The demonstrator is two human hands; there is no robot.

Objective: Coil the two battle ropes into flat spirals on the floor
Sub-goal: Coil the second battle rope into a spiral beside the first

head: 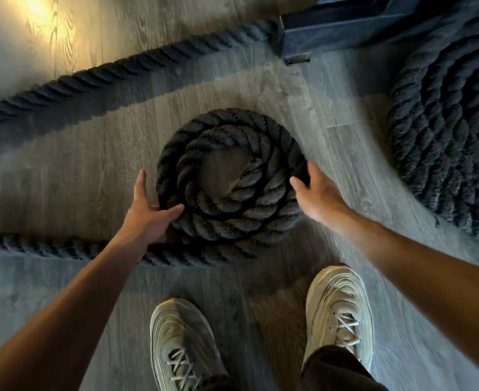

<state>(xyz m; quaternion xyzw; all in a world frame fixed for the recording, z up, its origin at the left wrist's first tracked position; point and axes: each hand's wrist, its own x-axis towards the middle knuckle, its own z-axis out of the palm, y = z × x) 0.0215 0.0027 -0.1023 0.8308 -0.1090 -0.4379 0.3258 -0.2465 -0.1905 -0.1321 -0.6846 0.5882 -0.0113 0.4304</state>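
Both bare forearms reach forward and down from the lower corners of the view. The left hand is spread open, palm turned inward, fingers stretched ahead and thumb angled to the right. The right hand mirrors it, open and loosely cupped, fingers pointing forward, thumb angled to the left.

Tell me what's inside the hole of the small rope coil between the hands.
Inside the small coil, only bare wood floor and the rope's inner end show. Whatever lies beneath the rope turns is covered.
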